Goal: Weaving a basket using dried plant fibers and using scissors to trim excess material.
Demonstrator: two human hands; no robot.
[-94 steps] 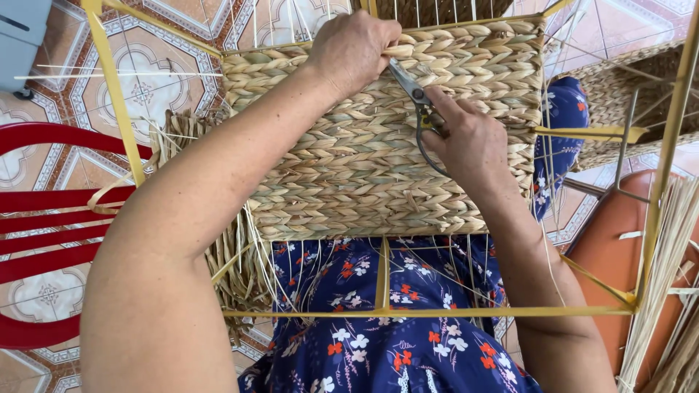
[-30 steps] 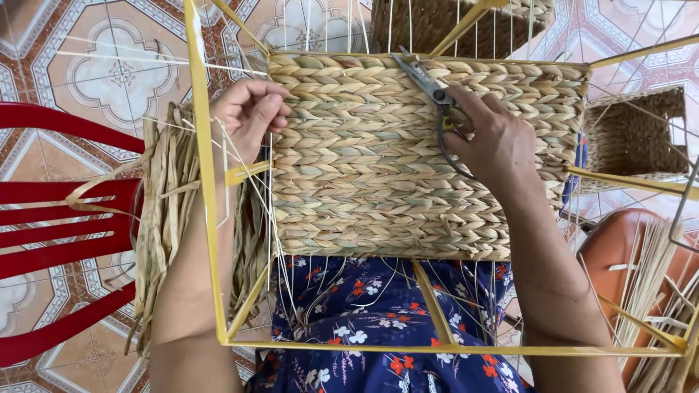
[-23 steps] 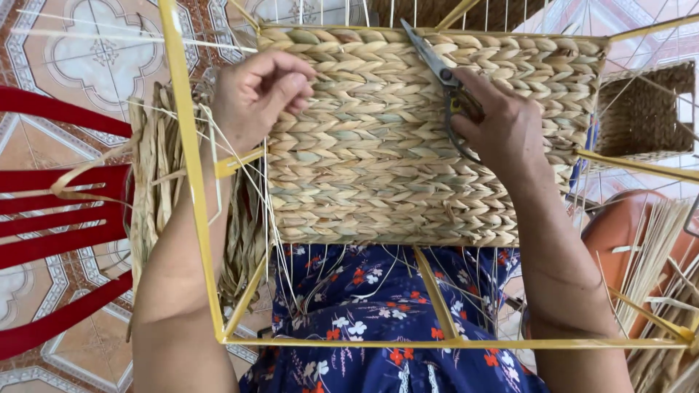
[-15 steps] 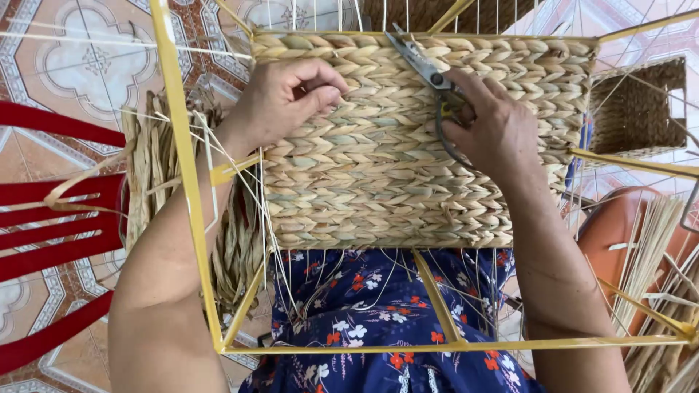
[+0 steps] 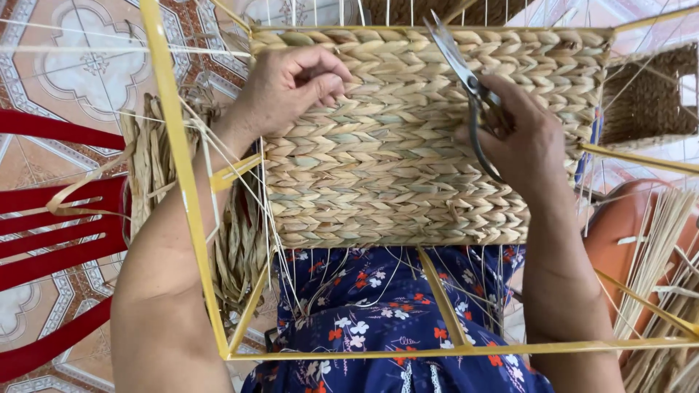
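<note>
Woven panel [image 5: 393,145] of braided pale straw fills the upper centre of the frame, stretched on a yellow wire frame [image 5: 175,182] whose bars run down the left, across the bottom and out to the right. Left hand [image 5: 287,84], at the upper left of the panel, rests on the weave with its fingers curled together and the fingertips pressed against the braids near the top edge. Right hand [image 5: 528,142], at the upper right, is closed around the handles of a pair of scissors [image 5: 466,80]; the blades lie together and point up and left toward the top rim, flat over the weave. Thin white warp strings [image 5: 284,269] hang from the panel's left and lower edges, crossing the yellow bars. Loose dried straw [image 5: 153,167] bunches beside the left forearm, partly hidden by the frame bar. Red chair [image 5: 51,240] occupies the lower left, on a patterned tile floor [image 5: 87,65]. A second, darker woven basket [image 5: 644,94] sits at the upper right, and a bundle of pale reeds [image 5: 655,291] lies at the lower right. Blue floral cloth [image 5: 364,335] shows below the panel. Compared with half a second earlier, the left hand lies further right over the weave, and the scissors remain in nearly the same place.
</note>
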